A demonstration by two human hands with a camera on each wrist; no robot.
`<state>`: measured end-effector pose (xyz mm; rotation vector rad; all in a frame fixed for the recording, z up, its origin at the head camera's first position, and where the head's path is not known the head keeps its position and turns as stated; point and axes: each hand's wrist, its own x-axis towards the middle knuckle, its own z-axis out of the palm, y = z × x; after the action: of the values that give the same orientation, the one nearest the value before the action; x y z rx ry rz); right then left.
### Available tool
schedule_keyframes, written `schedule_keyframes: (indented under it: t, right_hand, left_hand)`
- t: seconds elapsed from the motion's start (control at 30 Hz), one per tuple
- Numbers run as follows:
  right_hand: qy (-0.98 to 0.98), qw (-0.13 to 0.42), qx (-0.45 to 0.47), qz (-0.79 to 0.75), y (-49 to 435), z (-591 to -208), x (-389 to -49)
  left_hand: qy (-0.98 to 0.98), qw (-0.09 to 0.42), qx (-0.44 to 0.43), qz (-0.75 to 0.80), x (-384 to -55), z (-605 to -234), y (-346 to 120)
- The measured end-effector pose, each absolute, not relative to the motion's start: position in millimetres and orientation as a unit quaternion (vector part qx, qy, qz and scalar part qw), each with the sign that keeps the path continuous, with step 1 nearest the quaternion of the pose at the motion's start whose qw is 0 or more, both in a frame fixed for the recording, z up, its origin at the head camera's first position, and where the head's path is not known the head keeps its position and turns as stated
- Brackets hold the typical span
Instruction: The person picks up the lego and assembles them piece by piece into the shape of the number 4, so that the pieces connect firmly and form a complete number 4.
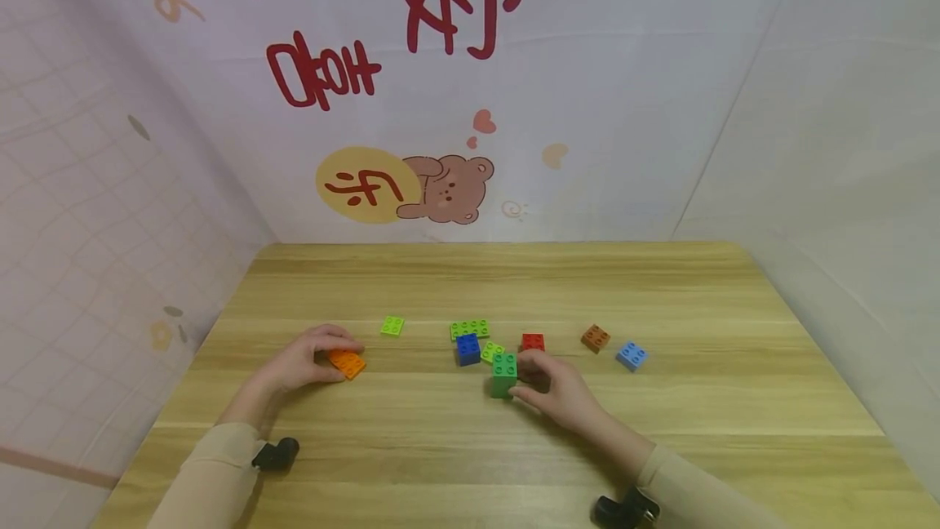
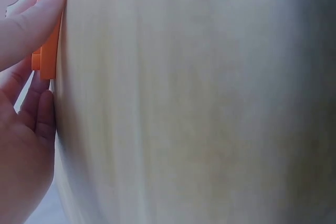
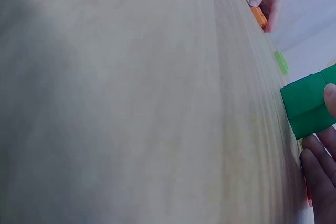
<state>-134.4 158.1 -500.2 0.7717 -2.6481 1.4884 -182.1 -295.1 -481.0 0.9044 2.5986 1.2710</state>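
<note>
My left hand (image 1: pixel 303 359) pinches a flat orange building brick (image 1: pixel 348 363) at the left of the table. In the left wrist view the thumb presses one side of that orange brick (image 2: pixel 50 51), which lies close to the tabletop. My right hand (image 1: pixel 561 392) grips a tall green block (image 1: pixel 503 380) between thumb and fingers near the middle. Seam lines show on the green block (image 3: pixel 305 103) in the right wrist view; it looks like stacked bricks. Just behind it are a dark blue brick (image 1: pixel 467 350), a small lime brick (image 1: pixel 493 351) and a red brick (image 1: pixel 533 341).
A longer lime brick (image 1: pixel 470 328) lies behind the blue one, and a square lime brick (image 1: pixel 392 326) sits farther left. Toward the right are a brown brick (image 1: pixel 596 338) and a light blue brick (image 1: pixel 631 356). A printed cloth (image 1: pixel 609 104) hangs behind the wooden table (image 1: pixel 411 455).
</note>
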Motion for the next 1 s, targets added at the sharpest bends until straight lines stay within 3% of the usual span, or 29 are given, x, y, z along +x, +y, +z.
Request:
schedule_keyframes:
  t: [0.23,0.7,1.0]
  right_hand:
    - [-0.845,0.005,0.246,0.475,158.2,-499.4,-134.2]
    - [-0.84,0.0,0.247,0.483,156.5,-497.5,-133.7]
    - [-0.841,-0.001,0.244,0.483,157.5,-499.0,-134.1]
  left_hand:
    - [0.854,0.045,0.298,0.423,-180.5,-480.9,-291.4]
    - [0.88,0.096,0.235,0.401,-182.2,-475.1,-289.4]
    - [0.887,0.077,0.213,0.402,-175.5,-471.3,-279.4]
